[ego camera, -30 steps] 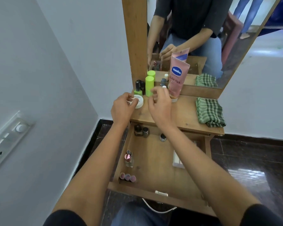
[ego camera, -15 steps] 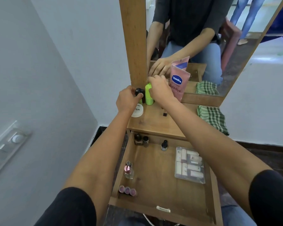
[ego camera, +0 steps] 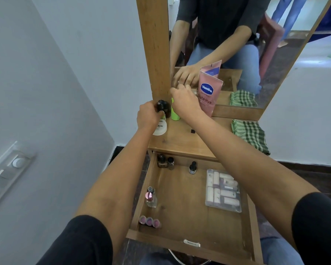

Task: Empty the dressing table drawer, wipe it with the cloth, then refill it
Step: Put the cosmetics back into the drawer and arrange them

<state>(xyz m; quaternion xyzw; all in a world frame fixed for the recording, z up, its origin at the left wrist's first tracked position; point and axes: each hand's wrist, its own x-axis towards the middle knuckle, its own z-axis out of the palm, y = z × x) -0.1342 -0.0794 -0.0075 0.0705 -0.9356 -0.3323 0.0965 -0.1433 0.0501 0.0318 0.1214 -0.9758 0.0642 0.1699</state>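
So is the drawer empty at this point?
No. The open drawer still holds small bottles, a dropper bottle, a perfume bottle, three lipsticks and a clear case.

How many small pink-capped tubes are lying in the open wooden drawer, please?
3: the small pink-capped tubes sit side by side in the near-left corner of the open wooden drawer, one at the left, one in the middle, one at the right. The forearms may hide more.

A home bedroom corner: a wooden dressing table point(ego camera: 182, 144) with mirror point(ego camera: 237, 44) and cosmetics-filled drawer point(ego camera: 189, 238).
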